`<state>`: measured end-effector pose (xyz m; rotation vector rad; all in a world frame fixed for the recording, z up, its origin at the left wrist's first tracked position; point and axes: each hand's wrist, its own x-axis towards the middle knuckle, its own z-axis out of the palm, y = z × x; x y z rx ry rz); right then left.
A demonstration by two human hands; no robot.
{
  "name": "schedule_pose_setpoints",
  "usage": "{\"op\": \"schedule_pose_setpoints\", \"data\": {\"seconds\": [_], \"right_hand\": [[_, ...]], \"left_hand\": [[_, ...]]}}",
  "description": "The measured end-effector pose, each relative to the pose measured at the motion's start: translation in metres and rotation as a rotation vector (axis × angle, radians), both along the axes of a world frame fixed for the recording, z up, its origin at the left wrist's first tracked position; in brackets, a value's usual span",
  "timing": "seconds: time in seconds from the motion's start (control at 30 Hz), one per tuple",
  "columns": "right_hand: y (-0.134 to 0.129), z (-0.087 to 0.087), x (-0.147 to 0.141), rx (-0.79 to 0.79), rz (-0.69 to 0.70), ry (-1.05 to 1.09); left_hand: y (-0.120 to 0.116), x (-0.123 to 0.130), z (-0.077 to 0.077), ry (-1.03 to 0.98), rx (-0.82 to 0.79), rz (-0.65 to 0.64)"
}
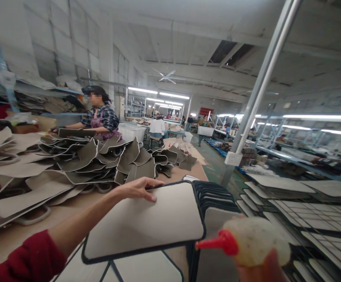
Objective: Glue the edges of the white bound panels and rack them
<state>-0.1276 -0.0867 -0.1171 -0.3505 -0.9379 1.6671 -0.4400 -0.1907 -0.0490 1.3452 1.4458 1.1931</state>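
My left hand (139, 190) grips the far edge of a light beige, rounded-corner panel (158, 219) with dark edging, its thumb on the top face and its fingers partly hidden behind the edge. The panel is tilted towards me over other pale panels (141, 266). My right hand (266, 268), blurred at the lower right, is closed around a translucent squeeze bottle (258, 239). The bottle's red nozzle (217, 243) points left, just right of the panel's near corner. Beside the panel stands a stack of dark-edged panels (214, 194).
Grey-brown fabric pieces with pale edges (100, 156) are heaped on the table (70, 223). Wire racks of pale panels (311, 215) stand at the right, near a metal post (255, 98). A co-worker (100, 113) is at the left; other people are farther back.
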Motion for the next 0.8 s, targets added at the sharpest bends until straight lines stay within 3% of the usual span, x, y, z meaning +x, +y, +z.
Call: {"op": "schedule_pose_setpoints", "data": {"seconds": [0.13, 0.23, 0.43, 0.8], "right_hand": [[0.025, 0.043, 0.007, 0.008, -0.238, -0.023], [0.039, 0.057, 0.002, 0.119, -0.209, -0.038], [0.051, 0.053, 0.000, 0.177, -0.059, -0.145], [0.039, 0.059, 0.006, 0.263, 0.004, -0.232]], "left_hand": [[-0.021, 0.003, 0.005, -0.025, -0.138, -0.083], [-0.031, 0.005, 0.011, 0.046, -0.181, -0.149], [-0.041, -0.002, 0.014, 0.139, -0.235, -0.359], [-0.047, -0.005, 0.016, 0.072, -0.242, -0.402]]}}
